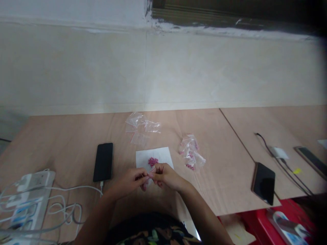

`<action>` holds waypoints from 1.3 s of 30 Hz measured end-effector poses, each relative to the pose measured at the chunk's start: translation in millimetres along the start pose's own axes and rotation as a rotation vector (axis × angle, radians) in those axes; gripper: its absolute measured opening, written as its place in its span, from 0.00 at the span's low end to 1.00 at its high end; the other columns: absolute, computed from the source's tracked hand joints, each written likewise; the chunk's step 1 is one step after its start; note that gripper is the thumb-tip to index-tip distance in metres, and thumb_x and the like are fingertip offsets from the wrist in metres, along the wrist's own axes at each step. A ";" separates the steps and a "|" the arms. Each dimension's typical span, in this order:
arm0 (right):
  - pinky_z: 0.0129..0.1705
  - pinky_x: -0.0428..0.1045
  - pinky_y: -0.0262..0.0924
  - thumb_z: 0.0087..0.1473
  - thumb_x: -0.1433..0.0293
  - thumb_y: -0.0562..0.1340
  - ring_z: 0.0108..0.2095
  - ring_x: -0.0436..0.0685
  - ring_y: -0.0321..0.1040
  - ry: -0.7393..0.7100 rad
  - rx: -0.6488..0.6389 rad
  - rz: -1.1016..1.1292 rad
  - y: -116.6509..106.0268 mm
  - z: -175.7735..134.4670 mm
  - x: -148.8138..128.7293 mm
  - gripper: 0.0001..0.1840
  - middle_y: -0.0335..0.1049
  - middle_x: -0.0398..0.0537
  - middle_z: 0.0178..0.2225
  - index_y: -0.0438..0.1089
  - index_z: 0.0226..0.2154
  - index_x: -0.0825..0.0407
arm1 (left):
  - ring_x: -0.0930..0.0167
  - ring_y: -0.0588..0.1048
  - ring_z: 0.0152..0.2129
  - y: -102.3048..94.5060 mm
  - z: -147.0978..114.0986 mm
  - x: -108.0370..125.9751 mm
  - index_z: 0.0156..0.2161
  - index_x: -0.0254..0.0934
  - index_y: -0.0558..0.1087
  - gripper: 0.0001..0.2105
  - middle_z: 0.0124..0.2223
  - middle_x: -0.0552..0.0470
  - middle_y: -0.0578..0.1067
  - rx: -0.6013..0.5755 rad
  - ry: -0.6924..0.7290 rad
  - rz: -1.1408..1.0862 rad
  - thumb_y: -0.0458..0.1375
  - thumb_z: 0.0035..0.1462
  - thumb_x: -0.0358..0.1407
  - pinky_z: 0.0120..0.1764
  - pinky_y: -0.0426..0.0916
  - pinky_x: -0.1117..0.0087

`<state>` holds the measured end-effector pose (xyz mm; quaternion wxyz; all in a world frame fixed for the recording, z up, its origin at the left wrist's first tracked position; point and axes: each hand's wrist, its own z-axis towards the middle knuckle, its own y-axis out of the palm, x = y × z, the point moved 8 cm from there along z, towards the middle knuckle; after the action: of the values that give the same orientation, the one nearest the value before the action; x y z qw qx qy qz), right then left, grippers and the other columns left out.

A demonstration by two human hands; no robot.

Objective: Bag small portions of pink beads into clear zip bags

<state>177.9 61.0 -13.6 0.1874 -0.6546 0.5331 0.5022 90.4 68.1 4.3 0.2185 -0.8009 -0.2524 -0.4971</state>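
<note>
Between both hands is a small clear plastic zip bag [150, 181], partly hidden by the fingers; something pinkish shows at its lower end. My left hand [130, 183] pinches it from the left with thumb and fingertips. From the other side my right hand [167, 176] grips its upper edge, fingers curled. Just beyond the fingertips, a small pile of round pink beads [152, 161] lies on a white sheet of paper [142, 157]. To the right of the paper are several clear zip bags [190, 151] with pink beads inside.
Flat clear bags [138, 127] lie toward the wall. A black phone [103, 162] on a white cable sits at left, near a power strip [42, 207] with tangled cords. Another phone [264, 183] and a dark cable [278, 163] are at right, above a red stool [265, 221].
</note>
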 end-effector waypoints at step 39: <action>0.34 0.49 0.60 0.47 0.75 0.54 0.32 0.54 0.64 -0.133 0.768 -0.655 -81.6 -13.9 34.2 0.10 0.66 0.50 0.32 0.67 0.34 0.54 | 0.64 0.63 0.48 -30.4 -6.0 5.9 0.49 0.40 0.57 0.22 0.48 0.46 0.65 0.309 0.181 0.422 0.57 0.49 0.37 0.51 0.55 0.59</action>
<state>254.0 62.2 -60.7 0.5956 -0.6379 0.4331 0.2254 69.7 89.2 15.1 0.4583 -0.7452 -0.1323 -0.4660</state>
